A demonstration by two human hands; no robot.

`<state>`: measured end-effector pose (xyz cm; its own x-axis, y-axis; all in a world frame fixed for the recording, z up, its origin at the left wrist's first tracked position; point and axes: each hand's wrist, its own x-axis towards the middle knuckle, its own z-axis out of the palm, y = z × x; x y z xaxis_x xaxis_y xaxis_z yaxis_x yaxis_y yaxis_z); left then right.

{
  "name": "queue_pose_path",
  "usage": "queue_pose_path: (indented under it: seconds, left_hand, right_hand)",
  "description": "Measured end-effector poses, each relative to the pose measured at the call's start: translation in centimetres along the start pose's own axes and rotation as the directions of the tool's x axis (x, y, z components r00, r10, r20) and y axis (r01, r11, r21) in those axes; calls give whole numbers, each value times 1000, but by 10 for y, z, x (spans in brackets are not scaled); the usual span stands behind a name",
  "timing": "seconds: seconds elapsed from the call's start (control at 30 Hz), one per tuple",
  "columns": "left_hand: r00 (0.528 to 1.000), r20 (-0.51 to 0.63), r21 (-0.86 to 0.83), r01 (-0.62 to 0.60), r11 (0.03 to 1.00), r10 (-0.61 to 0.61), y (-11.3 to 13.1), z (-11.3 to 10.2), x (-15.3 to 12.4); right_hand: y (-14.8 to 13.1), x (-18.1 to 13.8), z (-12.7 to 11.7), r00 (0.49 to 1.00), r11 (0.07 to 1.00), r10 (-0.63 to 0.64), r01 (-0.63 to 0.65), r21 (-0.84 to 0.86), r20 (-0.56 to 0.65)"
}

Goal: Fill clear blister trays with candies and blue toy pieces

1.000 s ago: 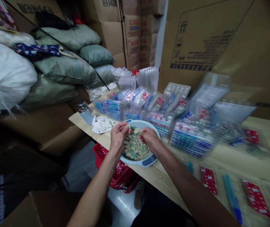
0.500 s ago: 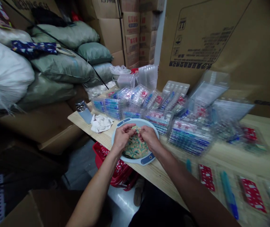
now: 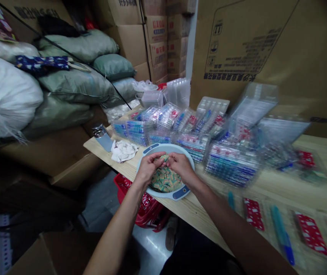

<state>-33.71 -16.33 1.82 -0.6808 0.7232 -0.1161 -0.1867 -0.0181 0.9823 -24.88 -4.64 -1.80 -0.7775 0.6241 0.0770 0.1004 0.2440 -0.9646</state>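
A light-blue oval basin (image 3: 191, 164) with dark-blue handle pads sits at the table's front edge. Inside it lies a heap of small beige-and-green pieces (image 3: 166, 181), too small for me to name. Over the basin, my left hand (image 3: 150, 164) and my right hand (image 3: 180, 165) meet with their fingertips close together. Between them shows a small beige-and-green piece (image 3: 165, 157), pinched by the fingers of both hands. My fingers partly cover it.
Clear blister packs (image 3: 232, 164) of blue pens are stacked behind the basin. Open trays with red patterned packets (image 3: 253, 214) and a blue pen (image 3: 282, 233) lie front right. A white cloth (image 3: 124, 151) and a metal-topped cup (image 3: 102, 137) are left. Below stands a red basket (image 3: 120, 185).
Both hands stay over the basin, and their fingertips have drawn closer together around the small piece. The whole view has shifted slightly.
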Motion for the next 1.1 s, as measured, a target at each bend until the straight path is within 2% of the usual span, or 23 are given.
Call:
queue_pose_path:
  seconds: [0.13, 0.27, 0.33, 0.43, 0.53, 0.7, 0.9, 1.1]
  left_hand:
    - [1000, -13, 37, -16, 999, 17, -2, 2, 1]
    - [997, -27, 87, -70, 994, 73, -5, 2, 3]
    - [997, -20, 126, -66, 990, 69, -6, 2, 4]
    - [998, -10, 147, -61, 987, 63, -5, 3, 4]
    - [993, -62, 125, -89, 988, 97, 0, 4, 3]
    - [971, -169, 134, -149, 980, 171, 3, 2, 1]
    - [977, -165, 120, -113, 986, 132, -1, 2, 8]
    - [961, -210, 265, -119, 957, 178, 8, 4, 4]
  right_hand:
    - [-2, -1, -1, 1000, 1000, -12, 12, -6, 21]
    - [-11, -5, -4, 998, 994, -53, 55, -97, 27]
    - [-14, -7, -5, 998, 989, -58, 58, -134, 2]
    - [-17, -9, -6, 998, 995, -21, 15, -100, -56]
    - [-19, -8, -6, 996, 996, 1, -10, -94, -90]
    - [-25, -11, -8, 980, 978, -152, 131, -163, -127]
    - [-26, -11, -11, 969, 962, -246, 242, -127, -20]
    - [-39, -16, -12, 981, 991, -120, 109, -78, -150]
